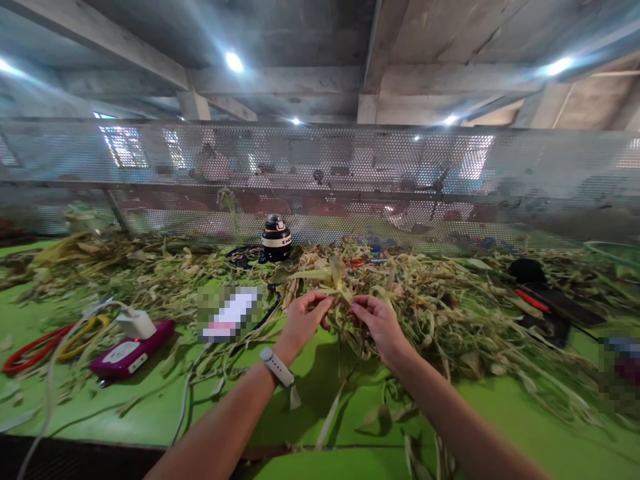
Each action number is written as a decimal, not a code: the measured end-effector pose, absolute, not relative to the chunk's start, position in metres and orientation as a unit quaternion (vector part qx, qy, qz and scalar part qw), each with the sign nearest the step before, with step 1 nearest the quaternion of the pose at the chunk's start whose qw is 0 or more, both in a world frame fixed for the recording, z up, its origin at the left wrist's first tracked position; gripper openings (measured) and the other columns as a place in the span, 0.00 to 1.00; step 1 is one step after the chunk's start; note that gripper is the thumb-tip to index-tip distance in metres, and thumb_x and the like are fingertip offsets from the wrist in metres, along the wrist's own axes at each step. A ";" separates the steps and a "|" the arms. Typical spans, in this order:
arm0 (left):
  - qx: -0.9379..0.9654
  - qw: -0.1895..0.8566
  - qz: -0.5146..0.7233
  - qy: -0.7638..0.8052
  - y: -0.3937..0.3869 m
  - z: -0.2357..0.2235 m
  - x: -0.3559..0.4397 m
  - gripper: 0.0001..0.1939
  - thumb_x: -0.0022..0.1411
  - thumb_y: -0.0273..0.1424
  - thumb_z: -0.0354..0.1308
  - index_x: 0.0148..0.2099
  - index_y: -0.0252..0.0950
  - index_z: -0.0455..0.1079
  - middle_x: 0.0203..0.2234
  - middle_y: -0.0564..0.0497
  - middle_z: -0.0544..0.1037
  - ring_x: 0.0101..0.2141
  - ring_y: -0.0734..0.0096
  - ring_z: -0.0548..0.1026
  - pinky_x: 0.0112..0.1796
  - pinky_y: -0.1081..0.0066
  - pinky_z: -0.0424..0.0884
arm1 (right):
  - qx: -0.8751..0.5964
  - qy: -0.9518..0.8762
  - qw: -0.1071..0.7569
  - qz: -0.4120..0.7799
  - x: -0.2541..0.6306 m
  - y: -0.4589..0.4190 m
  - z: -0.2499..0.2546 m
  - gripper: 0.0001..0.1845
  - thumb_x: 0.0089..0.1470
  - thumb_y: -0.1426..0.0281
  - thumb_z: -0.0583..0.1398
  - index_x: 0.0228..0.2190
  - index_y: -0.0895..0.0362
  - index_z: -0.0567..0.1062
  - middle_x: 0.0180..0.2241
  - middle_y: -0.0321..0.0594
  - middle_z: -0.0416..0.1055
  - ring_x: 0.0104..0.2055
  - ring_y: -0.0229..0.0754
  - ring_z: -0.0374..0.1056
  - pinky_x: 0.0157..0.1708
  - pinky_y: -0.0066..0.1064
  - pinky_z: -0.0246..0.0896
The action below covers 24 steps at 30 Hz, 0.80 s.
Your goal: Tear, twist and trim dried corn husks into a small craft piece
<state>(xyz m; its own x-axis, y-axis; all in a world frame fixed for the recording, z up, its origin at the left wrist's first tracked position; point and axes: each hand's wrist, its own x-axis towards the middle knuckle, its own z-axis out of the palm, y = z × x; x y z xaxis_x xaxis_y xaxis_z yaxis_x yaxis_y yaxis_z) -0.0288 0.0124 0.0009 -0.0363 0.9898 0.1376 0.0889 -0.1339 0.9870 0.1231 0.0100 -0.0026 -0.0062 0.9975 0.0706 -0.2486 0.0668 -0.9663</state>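
Both hands are raised over the middle of the green table [310, 400], level with each other. My left hand [304, 321] has a pale band on its wrist, and its thumb and fingers pinch the left side of a pale yellow-green corn husk piece [339, 277]. On the other side, my right hand [381, 325] pinches the same piece between thumb and forefinger. Folded leafy ends stick up and out to the left above the fingers. Behind and beneath the hands spreads a heap of dry husk strips [425, 300]. The exact grip points are partly hidden by the fingertips.
A black jar-shaped container [277, 240] stands behind the heap. To the left lie a blurred phone [233, 313], a purple power strip [133, 353] with a white charger [137, 325], and cables. A perforated metal screen [320, 173] runs along the back. Dark objects [555, 300] sit at right.
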 end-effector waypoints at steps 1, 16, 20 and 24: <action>0.548 0.438 0.522 0.486 0.012 0.000 -0.028 0.09 0.50 0.35 0.58 0.31 0.34 0.71 0.17 0.56 0.70 0.14 0.79 0.67 0.14 0.79 0.58 | -0.411 -0.458 0.570 0.544 0.123 0.010 -0.003 0.17 0.31 0.63 0.68 0.25 0.58 0.74 0.21 0.32 0.69 0.23 0.32 0.62 0.25 0.24 0.58; 0.415 0.615 0.531 0.410 0.010 -0.002 -0.024 0.11 0.39 0.33 0.67 0.26 0.33 0.74 0.24 0.51 0.77 0.27 0.74 0.71 0.30 0.74 0.66 | -0.348 -0.667 0.427 0.502 0.117 0.008 -0.017 0.13 0.46 0.61 0.61 0.29 0.58 0.72 0.24 0.33 0.68 0.24 0.34 0.61 0.25 0.26 0.56; 0.388 0.572 0.580 0.432 0.015 -0.004 -0.026 0.09 0.38 0.31 0.67 0.24 0.32 0.73 0.21 0.52 0.76 0.25 0.75 0.70 0.30 0.74 0.65 | -0.385 -0.757 0.379 0.368 0.119 0.004 -0.017 0.07 0.51 0.67 0.56 0.27 0.57 0.71 0.22 0.33 0.66 0.25 0.35 0.59 0.26 0.26 0.54; 0.370 0.562 0.596 0.439 0.015 -0.002 -0.026 0.07 0.40 0.30 0.65 0.22 0.34 0.71 0.20 0.53 0.75 0.26 0.74 0.71 0.30 0.74 0.65 | -0.410 -0.834 0.320 0.183 0.120 0.000 -0.012 0.07 0.51 0.75 0.55 0.24 0.57 0.71 0.24 0.36 0.68 0.28 0.38 0.61 0.29 0.28 0.53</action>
<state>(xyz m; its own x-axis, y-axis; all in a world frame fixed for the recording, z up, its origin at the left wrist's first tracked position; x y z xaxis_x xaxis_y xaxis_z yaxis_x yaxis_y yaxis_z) -0.0261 0.0154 -0.0022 -0.0948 0.9941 -0.0529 -0.3450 0.0171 0.9384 0.1203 -0.0002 -0.0116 -0.4589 0.8019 0.3826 0.5675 0.5958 -0.5682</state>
